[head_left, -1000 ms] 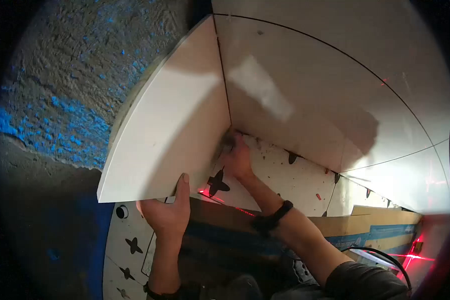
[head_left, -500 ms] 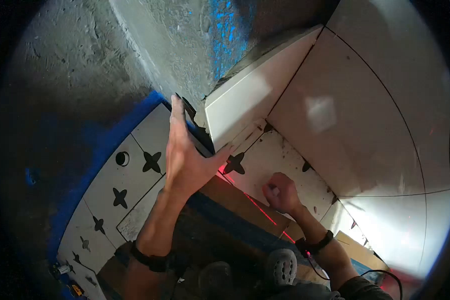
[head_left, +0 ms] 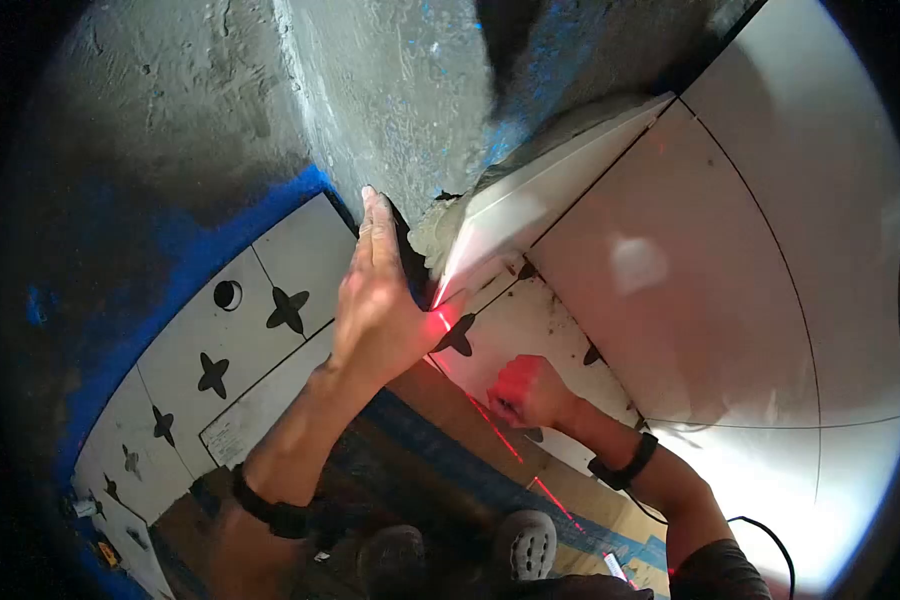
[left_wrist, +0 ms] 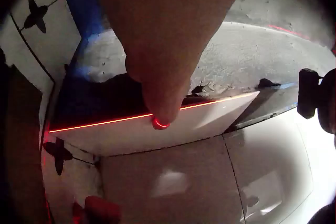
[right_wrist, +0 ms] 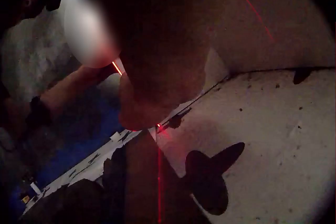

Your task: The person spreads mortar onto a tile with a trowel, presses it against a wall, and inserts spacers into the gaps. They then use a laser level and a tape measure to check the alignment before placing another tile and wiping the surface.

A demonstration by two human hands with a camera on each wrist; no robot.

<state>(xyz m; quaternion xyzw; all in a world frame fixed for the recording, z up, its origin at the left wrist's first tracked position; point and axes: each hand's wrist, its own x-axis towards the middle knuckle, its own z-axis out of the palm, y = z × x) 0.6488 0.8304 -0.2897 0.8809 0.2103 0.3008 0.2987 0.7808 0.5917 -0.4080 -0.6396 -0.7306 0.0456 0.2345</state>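
Observation:
A white tile (head_left: pixel 540 205) stands upright against the rough wall, its front edge lit by a red laser line. At that edge is my left hand (head_left: pixel 375 310), fingers straight and pointing at the wall, thumb at the tile's lower front corner. In the left wrist view, a digit of this hand touches the lit edge of the tile (left_wrist: pixel 210 117). Pale mortar (head_left: pixel 433 235) shows behind the tile. My right hand (head_left: pixel 532 390), curled into a loose fist and tinted red, hovers above the floor tiles (head_left: pixel 560 330); nothing shows in it.
Large white wall tiles (head_left: pixel 670 260) rise at the right. Black cross-shaped pieces (head_left: pixel 288 310) sit at the floor-tile joints, with a round hole (head_left: pixel 228 295) nearby. Cardboard (head_left: pixel 420 395) lies at my feet beside a grey shoe (head_left: pixel 530 545). A cable (head_left: pixel 770 535) trails from my right side.
My left hand has gone from gripping the tile's lower edge to lying straight-fingered at its front edge. The right hand has drawn back from the inner corner, curled. The view has swung left.

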